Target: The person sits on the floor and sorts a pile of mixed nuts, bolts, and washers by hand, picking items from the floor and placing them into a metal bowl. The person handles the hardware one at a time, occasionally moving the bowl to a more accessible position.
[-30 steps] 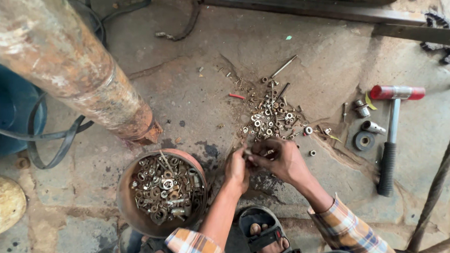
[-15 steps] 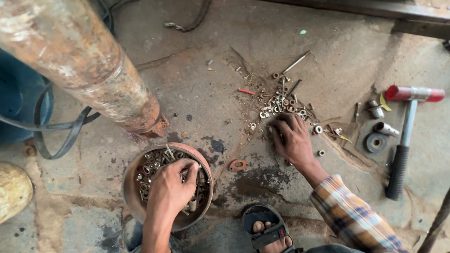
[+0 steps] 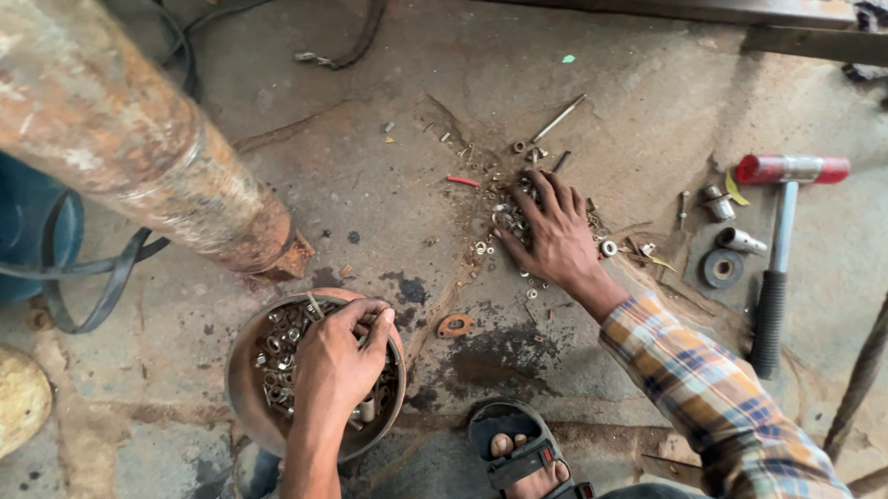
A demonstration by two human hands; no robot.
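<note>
Left hand hangs over the round metal bowl of nuts and bolts, fingers curled downward; any grip is hidden. Right hand lies spread, fingers flat on the scattered nuts mid-floor, red-headed hammer well apart.

The head camera looks steeply down, fairly near, at the concrete floor.

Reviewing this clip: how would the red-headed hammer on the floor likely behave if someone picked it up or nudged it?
The hammer looks stiff, with a metal shaft and a dark grip that probably resists slipping. Its round red head suggests it would feel top-heavy. Nudged, the cylindrical head might roll slightly, though the long handle lying flat on the floor would likely stop it.
</note>
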